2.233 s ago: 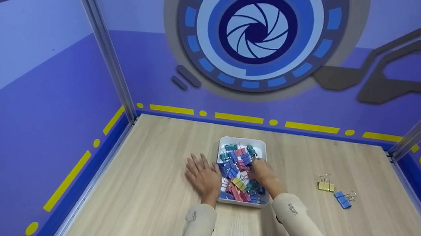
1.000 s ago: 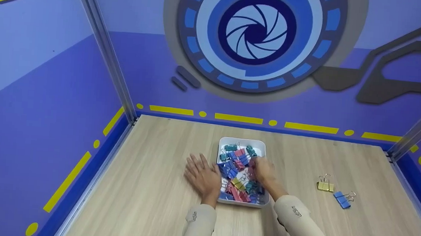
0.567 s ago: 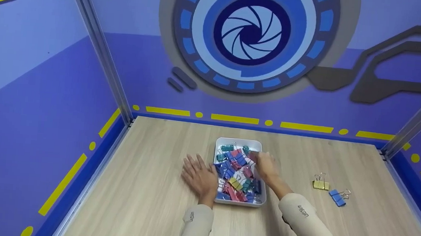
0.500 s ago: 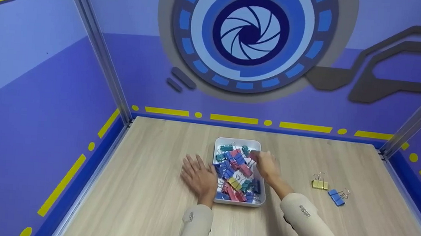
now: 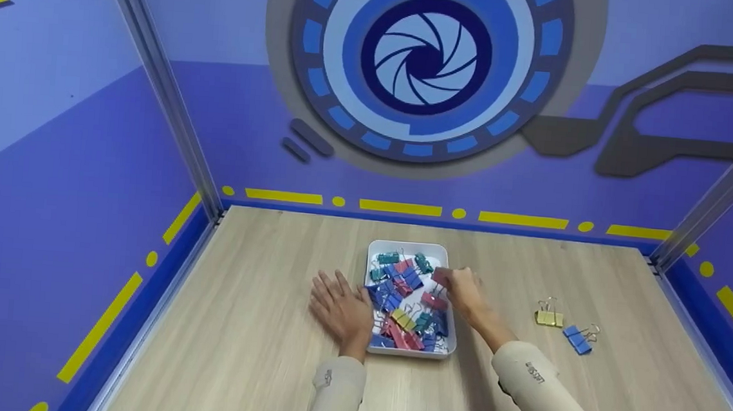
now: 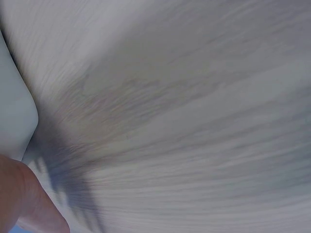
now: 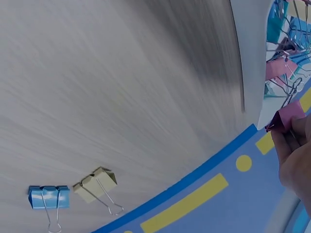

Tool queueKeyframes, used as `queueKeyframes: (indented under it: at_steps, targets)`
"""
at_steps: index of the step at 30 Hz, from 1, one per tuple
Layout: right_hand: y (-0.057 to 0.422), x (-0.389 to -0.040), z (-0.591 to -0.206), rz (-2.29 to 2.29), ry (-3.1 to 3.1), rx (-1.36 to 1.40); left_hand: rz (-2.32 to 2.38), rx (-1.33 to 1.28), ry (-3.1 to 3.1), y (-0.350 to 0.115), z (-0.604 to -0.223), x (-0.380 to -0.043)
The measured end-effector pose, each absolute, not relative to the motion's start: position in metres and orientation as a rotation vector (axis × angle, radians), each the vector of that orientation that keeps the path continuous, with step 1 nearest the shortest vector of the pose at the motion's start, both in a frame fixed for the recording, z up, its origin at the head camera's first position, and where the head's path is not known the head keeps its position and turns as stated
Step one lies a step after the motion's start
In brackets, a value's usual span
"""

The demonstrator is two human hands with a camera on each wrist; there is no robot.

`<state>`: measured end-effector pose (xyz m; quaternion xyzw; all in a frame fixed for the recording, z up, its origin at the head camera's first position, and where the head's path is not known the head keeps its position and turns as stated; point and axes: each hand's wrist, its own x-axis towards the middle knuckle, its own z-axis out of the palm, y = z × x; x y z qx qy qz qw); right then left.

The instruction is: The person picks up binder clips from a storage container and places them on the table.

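Head view: sleeve lettering (image 5: 535, 373) unreadable. Right grip (image 5: 463, 292) pinches a red clip (image 5: 441, 276) at the tray (image 5: 411, 353); left grip (image 5: 341, 310) spread beside it.

Behind the bare left hand (image 5: 343, 313), a beige fabric sleeve (image 5: 335, 403) bears small dark lettering (image 5: 328, 377) near its cuff (image 5: 348, 363); behind the bare right hand (image 5: 464, 291), a matching beige sleeve (image 5: 553, 402) has blurred lettering (image 5: 534, 373).
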<state>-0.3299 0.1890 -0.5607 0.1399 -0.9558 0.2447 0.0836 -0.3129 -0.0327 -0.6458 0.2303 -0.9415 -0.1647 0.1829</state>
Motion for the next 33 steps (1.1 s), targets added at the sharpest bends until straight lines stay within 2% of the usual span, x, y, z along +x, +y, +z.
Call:
queueKeyframes:
  at_steps: [7, 13, 22, 27, 33]
  targets:
    - [0.179, -0.331, -0.571, 0.989, -2.858, 0.466, -0.433, 0.639, -2.641, -0.031, -0.644, -0.313]
    - [0.177, -0.334, -0.57, 0.943, -2.884, 0.523, -0.459, 0.645, -2.649, -0.031, -0.644, -0.312]
    - [0.178, -0.34, -0.563, 0.487, -2.928, 0.528, -0.454, 0.636, -2.629, -0.032, -0.648, -0.314]
    - [0.176, -0.344, -0.56, 0.368, -2.956, 0.482, -0.466, 0.635, -2.627, -0.033, -0.648, -0.314]
    - [0.168, -0.345, -0.557, 0.201, -2.935, 0.559, -0.451, 0.646, -2.63, -0.035, -0.649, -0.314]
